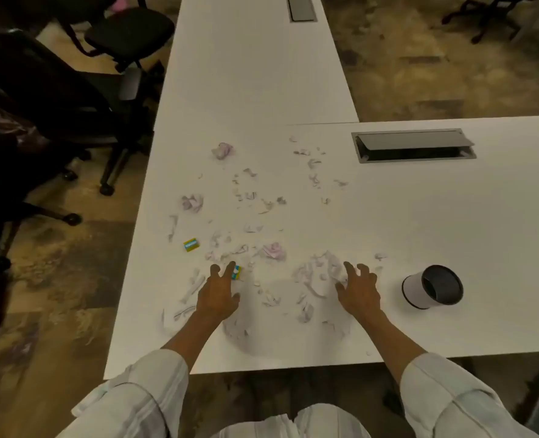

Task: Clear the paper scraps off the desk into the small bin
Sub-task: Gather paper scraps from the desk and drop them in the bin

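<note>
Torn white and pink paper scraps (pixel 252 229) lie scattered over the white desk (pixel 451 216). Crumpled pink balls sit at the far left (pixel 222 150), mid left (pixel 193 202) and near the middle (pixel 274 250). My left hand (pixel 219 294) rests palm down with spread fingers, its fingertips touching a small yellow-blue piece (pixel 236 272). My right hand (pixel 356 287) lies palm down with fingers spread on a heap of scraps (pixel 320 270). The small white bin (pixel 432 286) with a dark rim lies tipped on its side to the right of my right hand, its opening facing me.
A second yellow-blue piece (pixel 191 244) lies near the desk's left edge. A grey cable hatch (pixel 415 145) stands open at the back right. Black office chairs (pixel 56 99) stand left of the desk. Another desk section extends away at the top.
</note>
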`<state>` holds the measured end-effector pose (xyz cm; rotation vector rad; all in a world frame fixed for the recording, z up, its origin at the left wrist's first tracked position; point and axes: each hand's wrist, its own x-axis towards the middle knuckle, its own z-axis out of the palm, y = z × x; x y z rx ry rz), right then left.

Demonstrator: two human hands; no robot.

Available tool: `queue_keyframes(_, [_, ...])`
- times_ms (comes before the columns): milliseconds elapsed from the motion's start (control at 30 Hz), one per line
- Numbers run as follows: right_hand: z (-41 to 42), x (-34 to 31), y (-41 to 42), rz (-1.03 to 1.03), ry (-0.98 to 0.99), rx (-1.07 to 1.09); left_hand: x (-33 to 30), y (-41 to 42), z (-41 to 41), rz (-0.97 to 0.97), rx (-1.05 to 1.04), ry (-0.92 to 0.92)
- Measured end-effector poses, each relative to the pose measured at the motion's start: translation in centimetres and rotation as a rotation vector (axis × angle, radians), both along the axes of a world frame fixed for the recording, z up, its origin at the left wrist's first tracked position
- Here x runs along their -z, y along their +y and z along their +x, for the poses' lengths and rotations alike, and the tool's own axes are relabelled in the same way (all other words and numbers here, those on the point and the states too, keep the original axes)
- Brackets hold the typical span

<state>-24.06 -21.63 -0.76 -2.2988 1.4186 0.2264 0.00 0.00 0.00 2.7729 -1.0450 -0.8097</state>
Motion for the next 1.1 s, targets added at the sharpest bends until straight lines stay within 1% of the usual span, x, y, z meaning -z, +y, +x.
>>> queue_keyframes(233, [0.6, 1.2, 0.4, -0.041, -0.02, -0.055, 1.8, -2.3, 0.5, 0.022, 0.095, -0.029])
queue_keyframes(367, [0.5, 1.7, 0.1, -0.06, -0.051, -0.052, 2.6, -3.0, 0.9, -0.025, 0.14, -0.057])
queue_keyframes(467, [0.2, 1.7, 0.1, -0.052, -0.154, -0.025, 2.7, -3.1, 1.1, -0.069, 0.159, -0.07])
queue_keyframes(567, [0.0, 0.8, 0.1, -0.023, -0.319, 0.061, 2.2, -3.5, 1.3, -0.13, 0.107, -0.071])
queue_keyframes(633, [-0.3, -0.3, 0.0, -0.032, -0.45, 0.126, 1.3, -4.3, 1.2, -0.233, 0.045, -0.046])
queue_keyframes(700, [-1.0, -1.5, -0.2, -0.075, -0.563, 0.169, 0.2, -5.6, 0.4, -0.372, 0.036, 0.004])
queue_keyframes(833, [-3.5, -3.5, -0.9, -0.108, -0.707, 0.288, -2.2, -10.1, -3.0, -0.563, 0.187, 0.097])
queue_keyframes(933, [-6.3, -4.6, -2.1, -0.113, -0.755, 0.412, -3.9, -14.2, -7.2, -0.661, 0.338, 0.187])
queue_keyframes(1000, [-8.5, -5.2, -3.0, -0.134, -0.759, 0.488, -4.8, -16.7, -10.6, -0.675, 0.425, 0.245])
queue_keyframes(1100, [-11.6, -5.8, -4.2, -0.204, -0.708, 0.546, -5.9, -20.3, -15.8, -0.63, 0.559, 0.315])
